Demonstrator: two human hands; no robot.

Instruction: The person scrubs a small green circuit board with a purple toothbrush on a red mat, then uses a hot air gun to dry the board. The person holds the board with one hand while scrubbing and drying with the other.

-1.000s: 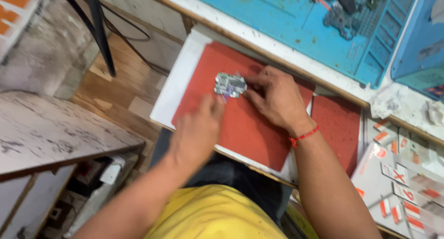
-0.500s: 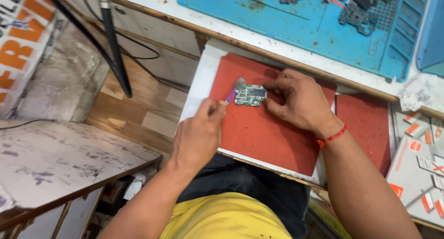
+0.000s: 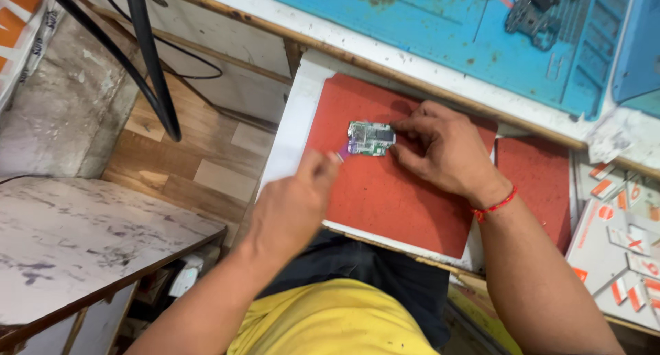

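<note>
Fingers of the right hand (image 3: 450,152): the fingertips pinch the right end of a small green circuit board (image 3: 371,138) and press it flat.
Fingers of the left hand (image 3: 292,207): they are bunched together near a little purple tool (image 3: 346,149). The picture is blurry there, so I cannot tell how tightly they hold it.
Where the board is: it lies on the red mat (image 3: 399,197), near the top, between the two hands.
Where the tool is: its purple tip touches the left edge of the board, or is just beside it.
Under the mat: a white tray (image 3: 292,131) that sticks out from the workbench (image 3: 275,15) over the person's lap.
Slip risk: I think the board could slide if the right fingers let go a bit, because only one end is held down.
Poke risk: I think the purple tip could skid and scratch the tiny parts if the left hand pushes too hard.
Drop risk: the left side of the tray ends over the wooden floor (image 3: 199,169). A board flicked that way could fall off and break.
Bump risk: the black pole (image 3: 155,66) stands to the left, so a quick swing of the left arm might knock it.
</note>
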